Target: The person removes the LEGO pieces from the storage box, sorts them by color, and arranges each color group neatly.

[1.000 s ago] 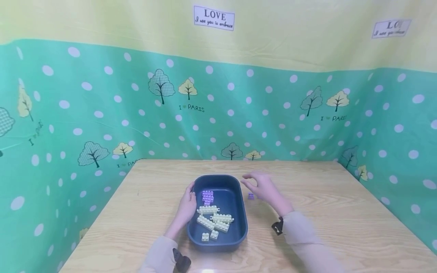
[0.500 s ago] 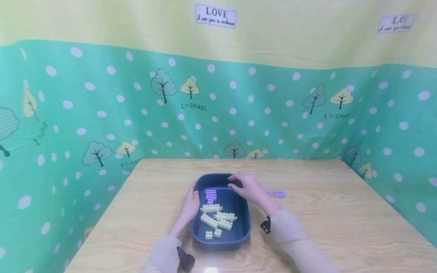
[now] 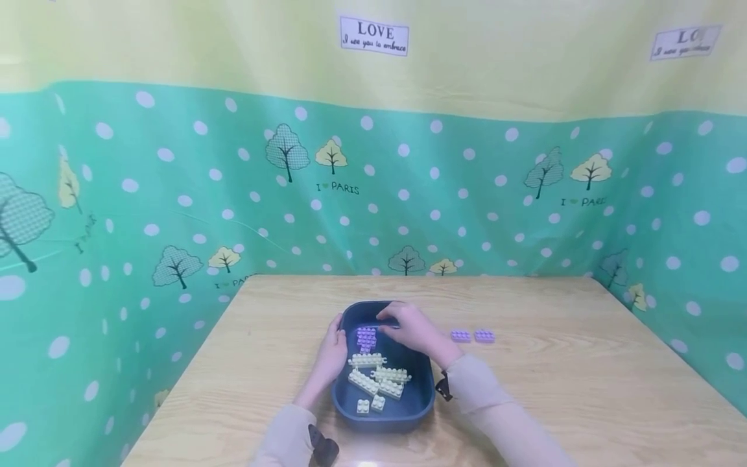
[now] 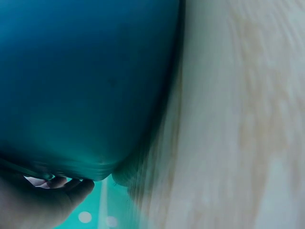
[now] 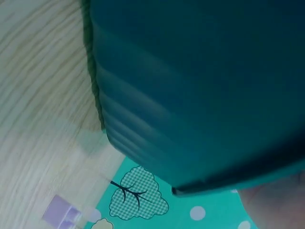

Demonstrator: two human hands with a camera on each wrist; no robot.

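Note:
My left hand (image 3: 333,353) grips the left rim of a dark blue plastic bin (image 3: 421,389), its thumb over the edge. The left wrist view shows the fingers (image 4: 78,193) at the rim beside the bin's outer wall. My right hand (image 3: 411,327) reaches over the bin's far right side, thumb and fingers curved and apart with nothing visible between them. Just left of those fingertips, several purple toy bricks (image 3: 366,338) lie in a close group inside. Nearer the front of the bin are several pale yellow bricks, among them a long brick (image 3: 367,360) and a small square brick (image 3: 363,407).
On the wooden table (image 3: 554,389), right of the bin, sit a purple brick (image 3: 460,336) and another purple brick (image 3: 484,335) side by side. A green and yellow printed curtain (image 3: 496,194) hangs round the back and sides of the table.
My right hand has moved left, from above the purple bricks on the table to inside the bin's far end. Both table bricks are now uncovered. The left hand stays on the rim.

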